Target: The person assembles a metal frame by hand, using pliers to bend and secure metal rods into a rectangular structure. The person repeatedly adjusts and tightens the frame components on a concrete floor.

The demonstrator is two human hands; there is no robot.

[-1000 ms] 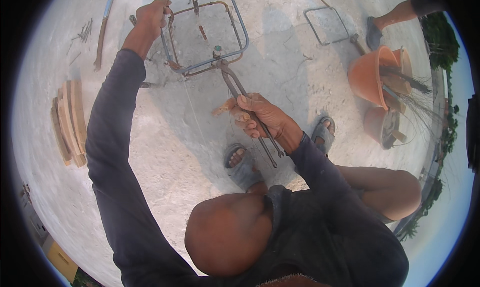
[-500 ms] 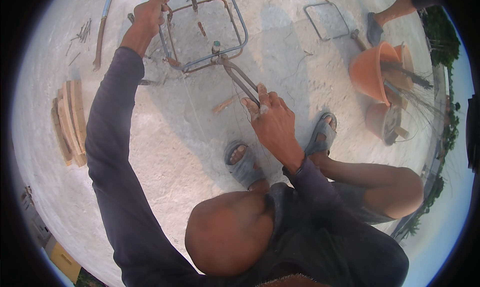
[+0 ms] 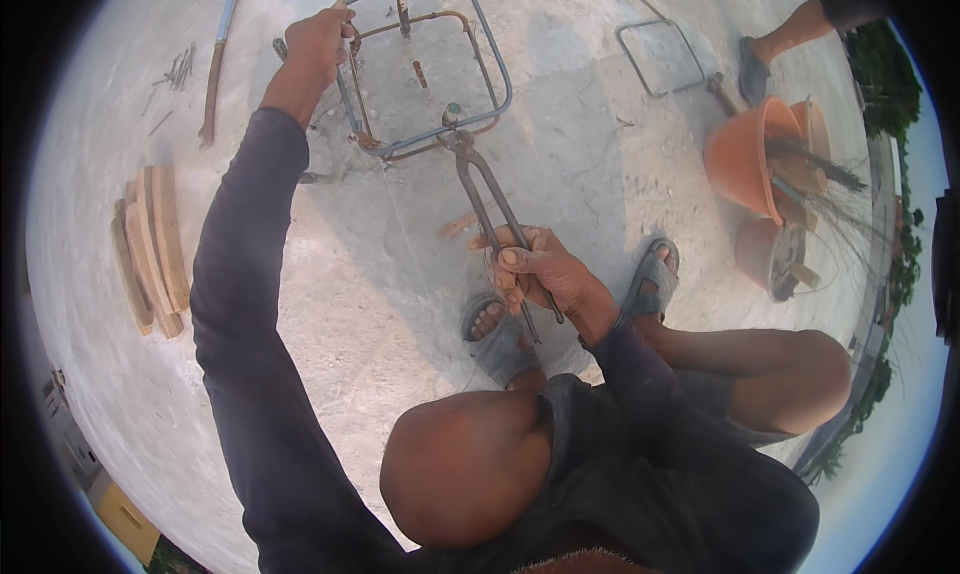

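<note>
1. So the left hand point(image 3: 318, 42) was wrapped tight around the far corner of a rebar cage point(image 3: 425, 74), fingers curled closed on the bar. The cage itself sat tilted up off the concrete ground point(image 3: 330, 304) out in front of the person, past the sandalled feet.
2. The right hand point(image 3: 535, 269) was closed around both long handles of a pair of pincers point(image 3: 490, 209), squeezing them near the lower end. The nose of the tool was biting at the near corner of the cage, where two bars crossed.
3. Handling-wise, I'd guess that cage was stiff and fairly heavy for its size, bare steel with a bit of rust, so not slippery but rough on skin. It wouldn't flex, so gripping one bar at a corner looked like enough to steady the whole thing.
4. The pincers looked like plain hard steel too. Holding low on the handles seemed right, more leverage at the nose.
5. Off to the side there was a stack of wooden slats point(image 3: 150, 249) on the left, an orange bucket point(image 3: 745, 159) on the right, and a spare wire stirrup point(image 3: 658, 59) lying flat further out.
</note>
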